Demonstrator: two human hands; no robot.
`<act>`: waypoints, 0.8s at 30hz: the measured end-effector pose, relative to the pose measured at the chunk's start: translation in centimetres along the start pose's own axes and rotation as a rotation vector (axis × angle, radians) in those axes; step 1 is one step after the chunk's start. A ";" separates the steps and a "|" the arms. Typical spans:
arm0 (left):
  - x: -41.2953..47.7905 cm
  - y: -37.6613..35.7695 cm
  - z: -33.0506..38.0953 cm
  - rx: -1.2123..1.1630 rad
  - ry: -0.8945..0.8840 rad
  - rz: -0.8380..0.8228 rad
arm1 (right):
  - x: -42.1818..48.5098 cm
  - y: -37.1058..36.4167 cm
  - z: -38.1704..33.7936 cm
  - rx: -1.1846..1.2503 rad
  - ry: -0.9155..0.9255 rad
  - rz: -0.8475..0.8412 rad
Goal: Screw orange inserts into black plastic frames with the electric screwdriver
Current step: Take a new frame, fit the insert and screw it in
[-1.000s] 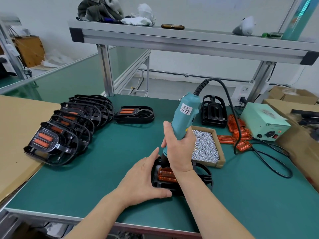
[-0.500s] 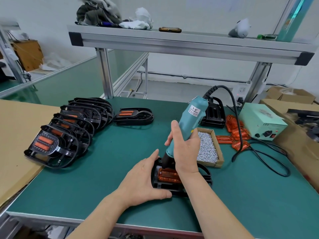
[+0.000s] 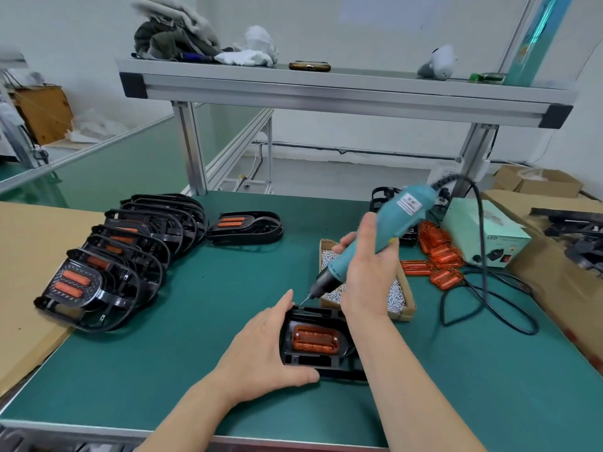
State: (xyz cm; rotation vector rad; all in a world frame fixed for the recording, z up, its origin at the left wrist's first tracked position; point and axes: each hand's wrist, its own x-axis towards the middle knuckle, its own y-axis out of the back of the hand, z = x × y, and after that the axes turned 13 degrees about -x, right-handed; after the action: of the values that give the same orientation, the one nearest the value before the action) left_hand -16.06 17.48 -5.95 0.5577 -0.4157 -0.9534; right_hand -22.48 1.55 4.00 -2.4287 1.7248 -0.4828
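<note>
Black frame (image 3: 323, 362) held flat on tabletop (image 3: 202, 321), at 6 o'clock edge. Its 9 o'clock side is clasped by left grip (image 3: 261, 350), thumb and fingers curled round. Orange insert (image 3: 315, 340) seated inside, long axis 9-to-3. Electric screwdriver (image 3: 396, 216) clenched in right grip (image 3: 368, 278), tilted, axis 2-to-8. Bit tip poised by frame's 11 o'clock corner; contact cannot be told. Insert lies toward 5 o'clock from tip, so tool likely to be righted first.

Cannot see the right end of the black frame (image 3: 303, 363), covered by the right forearm (image 3: 378, 357). Cannot read the small label (image 3: 409, 203) on the electric screwdriver (image 3: 396, 220). Shows only part of the screw box (image 3: 403, 315) behind the right hand (image 3: 365, 275).
</note>
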 end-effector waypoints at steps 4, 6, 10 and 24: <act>0.0 -0.1 -0.1 0.003 -0.001 0.000 | 2.4 1.8 1.1 0.138 -0.330 0.208; 0.0 -0.1 -0.2 0.006 0.003 0.004 | 3.1 2.6 1.6 0.195 -0.455 0.248; 0.0 -0.1 -0.2 0.007 0.001 0.000 | 4.0 3.1 2.9 0.233 -0.614 0.268; -0.1 0.1 0.1 0.004 -0.005 -0.001 | 4.4 4.0 3.2 0.351 -0.768 0.216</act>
State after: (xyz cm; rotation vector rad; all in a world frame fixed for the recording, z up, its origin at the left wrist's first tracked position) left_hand -16.10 17.62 -5.84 0.5594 -0.4223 -0.9554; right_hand -23.72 -4.20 0.72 -1.7972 1.3800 0.1592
